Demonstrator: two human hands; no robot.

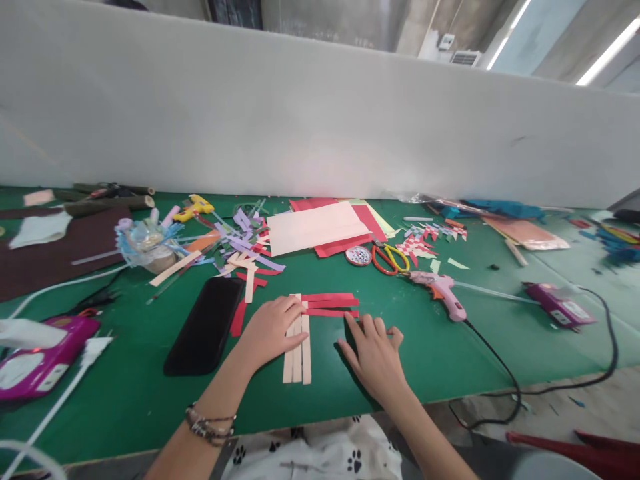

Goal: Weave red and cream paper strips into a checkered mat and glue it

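Pale paper strips [297,357] lie side by side on the green table, pointing toward me. Red paper strips [331,301] cross their far end and stretch to the right. My left hand [274,328] rests over the crossing with its fingers apart, fingertips pressing on the strips. With its fingers spread, my right hand [374,350] touches the right end of the nearest red strip with its index fingertip. Part of the crossing is hidden under my left fingers.
A black phone [204,327] lies left of my left hand. Beyond are loose strips [244,250], paper sheets [320,228] and scissors [390,259]. A pink glue gun [440,292] with a black cord lies right. Purple devices [560,305] sit at both sides.
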